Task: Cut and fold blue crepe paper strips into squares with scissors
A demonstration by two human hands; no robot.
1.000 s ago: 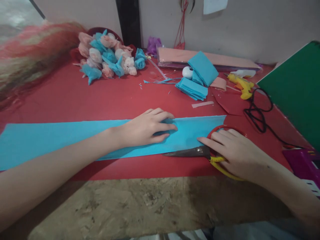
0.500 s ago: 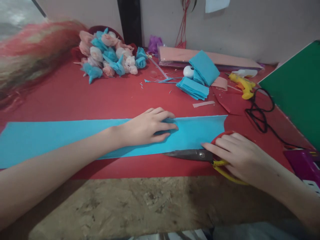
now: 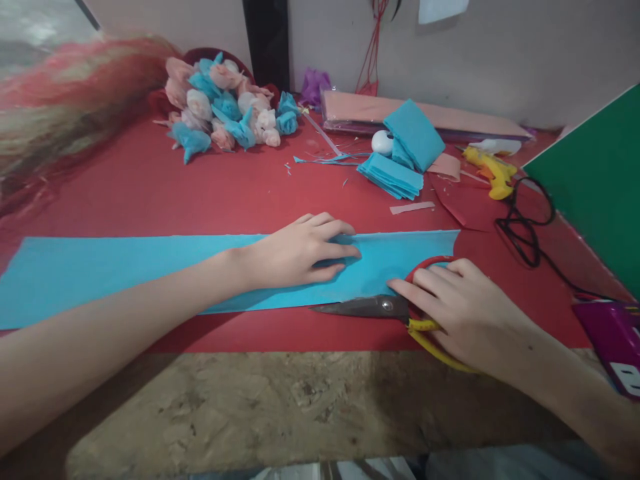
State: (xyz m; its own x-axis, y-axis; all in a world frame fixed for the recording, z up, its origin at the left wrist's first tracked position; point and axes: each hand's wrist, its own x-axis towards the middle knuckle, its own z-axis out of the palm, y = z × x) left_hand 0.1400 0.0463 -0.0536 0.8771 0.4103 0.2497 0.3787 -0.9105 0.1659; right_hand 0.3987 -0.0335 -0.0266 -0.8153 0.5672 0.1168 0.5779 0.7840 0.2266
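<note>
A long strip of blue paper (image 3: 115, 267) lies across the red table covering. My left hand (image 3: 305, 252) rests flat on the strip, fingers apart, holding nothing. My right hand (image 3: 450, 303) grips the scissors (image 3: 370, 307) by their red and yellow handles, index finger stretched onto the paper. The dark blades point left along the strip's near edge and look closed or nearly so. Part of the handles is hidden behind my right fingers.
Paper flowers (image 3: 225, 107) are heaped at the back left, beside pink netting (image 3: 90, 73). Folded blue pieces (image 3: 393, 175) and a yellow glue gun (image 3: 493, 170) with a black cord lie at the back right. A green board (image 3: 595, 173) stands right; a purple box (image 3: 607, 337) is near.
My right hand and the scissors have moved left along the strip's near edge. My left hand stays on the paper. The view has shifted slightly.
</note>
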